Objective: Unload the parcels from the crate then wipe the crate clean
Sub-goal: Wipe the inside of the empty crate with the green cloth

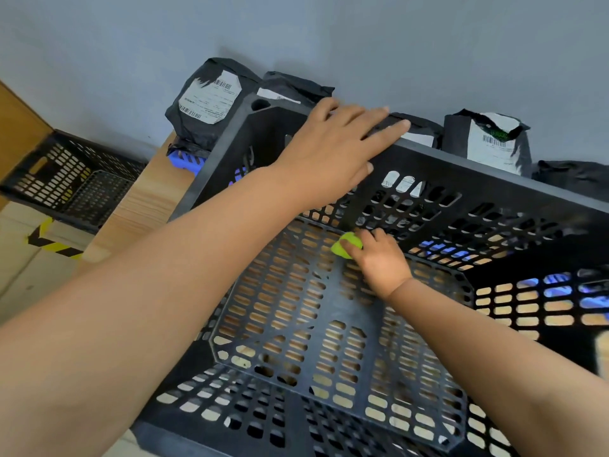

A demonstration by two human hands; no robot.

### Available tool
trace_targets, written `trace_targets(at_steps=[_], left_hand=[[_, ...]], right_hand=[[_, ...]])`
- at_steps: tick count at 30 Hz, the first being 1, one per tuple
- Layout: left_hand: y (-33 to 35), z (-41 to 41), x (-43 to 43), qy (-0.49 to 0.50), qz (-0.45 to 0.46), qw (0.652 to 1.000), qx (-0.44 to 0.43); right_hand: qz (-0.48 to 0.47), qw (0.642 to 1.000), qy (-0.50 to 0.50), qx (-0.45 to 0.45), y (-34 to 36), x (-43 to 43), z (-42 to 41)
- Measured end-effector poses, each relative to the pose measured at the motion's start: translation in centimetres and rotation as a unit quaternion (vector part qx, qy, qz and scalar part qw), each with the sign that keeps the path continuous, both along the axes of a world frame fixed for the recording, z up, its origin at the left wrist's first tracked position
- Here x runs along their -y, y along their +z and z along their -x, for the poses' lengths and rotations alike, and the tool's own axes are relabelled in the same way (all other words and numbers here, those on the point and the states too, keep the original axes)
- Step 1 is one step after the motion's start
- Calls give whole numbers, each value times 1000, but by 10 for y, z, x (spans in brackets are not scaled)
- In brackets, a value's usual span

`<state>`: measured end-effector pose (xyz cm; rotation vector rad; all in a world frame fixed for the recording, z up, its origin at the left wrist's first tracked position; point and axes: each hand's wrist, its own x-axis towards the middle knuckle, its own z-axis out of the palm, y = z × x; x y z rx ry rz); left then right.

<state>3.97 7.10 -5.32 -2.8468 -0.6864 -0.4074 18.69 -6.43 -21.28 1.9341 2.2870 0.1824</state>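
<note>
Head view: a person is bending over a black slotted crate (494,166) that is sitting on a wooden table (148,199).
Parcels: several black bagged parcels (207,100) are standing just behind the crate's far wall. None is showing inside the crate, so unloading is looking finished.
Left hand: the left hand (329,150) is lying across the crate's far rim with straight fingers, pressing down and not gripping.
Right hand: the right hand (382,262) is curling its fingers round a green cloth (346,245) and pressing it onto the crate's floor, close to the far wall.
Stage: wiping is seemingly under way, and most of the crate's floor and walls are probably waiting their turn.
Risk, sliding: a hard stroke toward the far wall is likely to be pushing the whole crate backward, because the flat palm on the rim is offering little hold.
Risk, parcels: any such shove is threatening the parcels behind the crate, which are standing upright and close enough to be tipped over.
Risk, snagging: the cloth is working over open slots, so a corner could be catching in one and pulling out of the fingers.
Risk, missed dirt: the ribs between the slots and the corners inside the crate are easy to be skipping with one small wad of cloth.
Risk, edge: how near the crate's front corner is sitting to the table's edge I cannot tell, since the left arm is covering it.
</note>
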Motion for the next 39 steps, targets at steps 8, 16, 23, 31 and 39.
trace_targets(at_steps=[8, 16, 23, 31, 39], left_hand=[[-5, -6, 14, -68, -38, 996, -49], [-3, -5, 10, -75, -19, 996, -55], [0, -4, 9, -83, -2, 995, -49], [-1, -4, 9, -80, -2, 996, -43], [-2, -5, 11, -77, -7, 996, -35]], right_hand=[[-13, 992, -73, -105, -11, 22, 15], [37, 984, 76, -156, 1, 79, 32], [152, 949, 236, -142, 0, 138, 44], [105, 924, 358, -85, -3, 142, 38], [-29, 978, 183, -92, -8, 81, 2]])
